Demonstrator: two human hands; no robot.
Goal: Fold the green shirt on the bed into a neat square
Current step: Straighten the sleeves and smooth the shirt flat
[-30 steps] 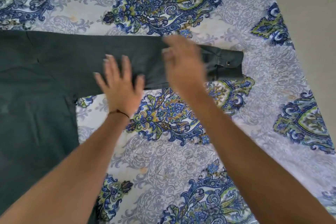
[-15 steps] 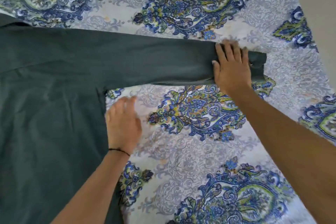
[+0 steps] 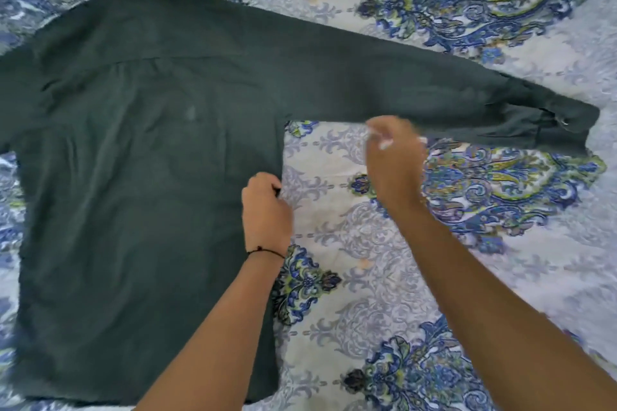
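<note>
The dark green shirt (image 3: 143, 157) lies back side up and flat on the bed, collar at the top left. Its right sleeve (image 3: 434, 93) stretches out to the right, ending in a buttoned cuff (image 3: 564, 125). My left hand (image 3: 265, 210) is closed on the shirt's right side seam, just below the armpit. My right hand (image 3: 394, 160) is blurred and hovers just below the sleeve's lower edge, fingers curled; whether it pinches the sleeve cloth is unclear.
The bed sheet (image 3: 417, 270) is pale with blue and green paisley patterns and fills the whole view. The shirt's left sleeve runs out of view at the left edge.
My right hand has left the cuff and moved left to the middle of the sleeve. My left hand has shifted from the sheet to the shirt's side seam. The view has swung left.
</note>
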